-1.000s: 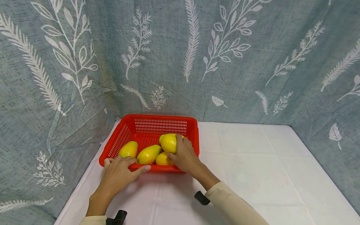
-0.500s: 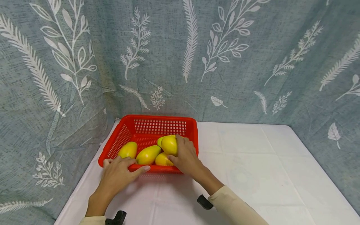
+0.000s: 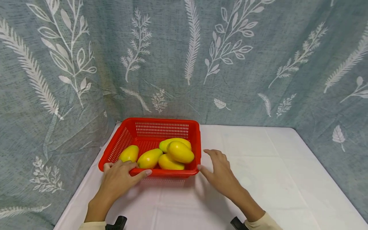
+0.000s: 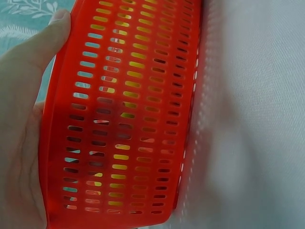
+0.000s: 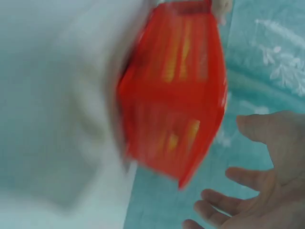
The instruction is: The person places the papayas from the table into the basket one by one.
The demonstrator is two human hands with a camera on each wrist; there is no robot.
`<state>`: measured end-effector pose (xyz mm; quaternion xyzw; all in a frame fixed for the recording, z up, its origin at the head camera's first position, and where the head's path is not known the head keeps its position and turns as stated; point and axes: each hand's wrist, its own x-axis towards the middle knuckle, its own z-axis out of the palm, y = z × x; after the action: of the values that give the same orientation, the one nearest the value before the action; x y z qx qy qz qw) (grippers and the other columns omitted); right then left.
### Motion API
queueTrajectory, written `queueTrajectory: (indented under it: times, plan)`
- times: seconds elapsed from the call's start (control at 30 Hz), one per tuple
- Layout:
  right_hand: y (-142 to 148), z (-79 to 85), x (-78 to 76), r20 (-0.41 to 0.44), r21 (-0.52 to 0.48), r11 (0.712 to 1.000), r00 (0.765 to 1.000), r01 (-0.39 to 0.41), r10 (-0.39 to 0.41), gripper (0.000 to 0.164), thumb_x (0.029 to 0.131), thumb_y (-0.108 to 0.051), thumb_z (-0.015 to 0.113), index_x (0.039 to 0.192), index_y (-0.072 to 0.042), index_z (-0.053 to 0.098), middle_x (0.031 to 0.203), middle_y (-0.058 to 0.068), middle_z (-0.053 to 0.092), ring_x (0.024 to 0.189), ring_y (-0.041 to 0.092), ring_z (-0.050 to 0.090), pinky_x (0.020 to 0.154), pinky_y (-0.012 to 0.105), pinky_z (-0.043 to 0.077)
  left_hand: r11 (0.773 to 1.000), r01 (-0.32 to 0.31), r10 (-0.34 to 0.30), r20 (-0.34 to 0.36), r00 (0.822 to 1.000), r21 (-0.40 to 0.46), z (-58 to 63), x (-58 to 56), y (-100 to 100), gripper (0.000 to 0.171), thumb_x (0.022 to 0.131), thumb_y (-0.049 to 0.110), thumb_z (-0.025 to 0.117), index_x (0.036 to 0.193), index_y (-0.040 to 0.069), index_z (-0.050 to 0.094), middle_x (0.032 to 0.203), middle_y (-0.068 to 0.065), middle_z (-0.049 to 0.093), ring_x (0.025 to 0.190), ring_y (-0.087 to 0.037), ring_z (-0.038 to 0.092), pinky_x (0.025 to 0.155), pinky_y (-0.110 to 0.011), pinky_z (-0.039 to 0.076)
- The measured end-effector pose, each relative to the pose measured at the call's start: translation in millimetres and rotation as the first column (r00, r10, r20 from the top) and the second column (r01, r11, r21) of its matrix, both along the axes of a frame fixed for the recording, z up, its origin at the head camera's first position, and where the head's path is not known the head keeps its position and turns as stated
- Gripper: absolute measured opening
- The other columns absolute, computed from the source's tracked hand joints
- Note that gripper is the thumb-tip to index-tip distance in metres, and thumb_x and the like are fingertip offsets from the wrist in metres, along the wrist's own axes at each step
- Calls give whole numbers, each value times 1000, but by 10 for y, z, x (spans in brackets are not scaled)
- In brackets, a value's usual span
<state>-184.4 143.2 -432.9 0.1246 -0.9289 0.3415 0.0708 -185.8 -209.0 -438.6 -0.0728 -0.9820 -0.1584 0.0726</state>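
Note:
A red plastic basket [image 3: 164,120] with slotted walls holds several yellow mangoes. One mango [image 3: 180,152] lies on top of two others at the basket's right side, a greenish-ended mango [image 3: 165,145] behind and another mango [image 3: 170,163] below. To the left are a mango [image 3: 150,158] and a mango [image 3: 129,154], the latter partly hidden by my left hand [image 3: 119,179]. That hand grips the near rim, fingers over it; in the left wrist view its thumb [image 4: 55,33] lies along the rim. My right hand [image 3: 221,175], fingers spread and holding nothing, is just beyond the basket's right front corner.
White cloth covers the table [image 3: 258,166], which extends to the right of the basket. A grey-green curtain [image 3: 172,64] with white leaf prints hangs behind and at both sides. The right wrist view is blurred.
My right hand has let go of the top mango, which now rests on the pile, and has moved right, out of the basket. My left hand stays on the rim.

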Motion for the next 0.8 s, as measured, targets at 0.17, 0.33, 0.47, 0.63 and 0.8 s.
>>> queueTrajectory:
  times: [0.17, 0.33, 0.47, 0.63, 0.8]
  plan:
    - [545, -87, 114, -68, 140, 988, 996, 60, -51, 64, 106, -43, 65, 157, -9, 47, 153, 22, 50, 141, 46, 45, 107, 69, 34, 1000, 5, -5, -8, 1000, -7, -1, 2, -14, 74, 89, 81, 62, 111, 13, 80, 113, -7, 78, 108, -33, 63, 85, -53, 28]
    - [1129, -154, 213, -54, 261, 956, 991, 131, -121, 70, 109, -52, 53, 162, -9, 40, 161, 31, 37, 145, 55, 35, 104, 75, 28, 1000, 10, -10, -2, 1000, -15, 0, 1, -16, 75, 89, 82, 60, 112, 14, 80, 113, -6, 78, 107, -33, 63, 80, -49, 26]
    - [1542, -179, 262, -4, 338, 928, 987, 155, -163, 77, 109, -58, 48, 167, -12, 30, 168, 34, 23, 150, 61, 22, 104, 81, 19, 1000, 12, -12, 2, 1000, -26, -1, 4, -23, 78, 90, 82, 58, 116, 13, 79, 116, -8, 78, 110, -35, 63, 81, -51, 26]
    - [1951, -172, 298, 50, 389, 907, 979, 162, -196, 80, 109, -61, 42, 171, -17, 15, 172, 34, 9, 155, 63, 6, 101, 91, 7, 1000, 23, -23, -31, 999, -10, -13, 22, -48, 68, 94, 77, 58, 118, 16, 78, 122, -12, 76, 117, -39, 62, 84, -54, 28]
    - [2254, -150, 333, 79, 390, 903, 970, 183, -231, 81, 111, -59, 39, 172, -19, 5, 172, 35, 0, 154, 65, -4, 97, 95, 2, 995, 67, -57, -139, 989, 70, -12, 66, -101, 51, 101, 60, 62, 122, 16, 77, 129, -14, 73, 126, -40, 59, 91, -59, 28]
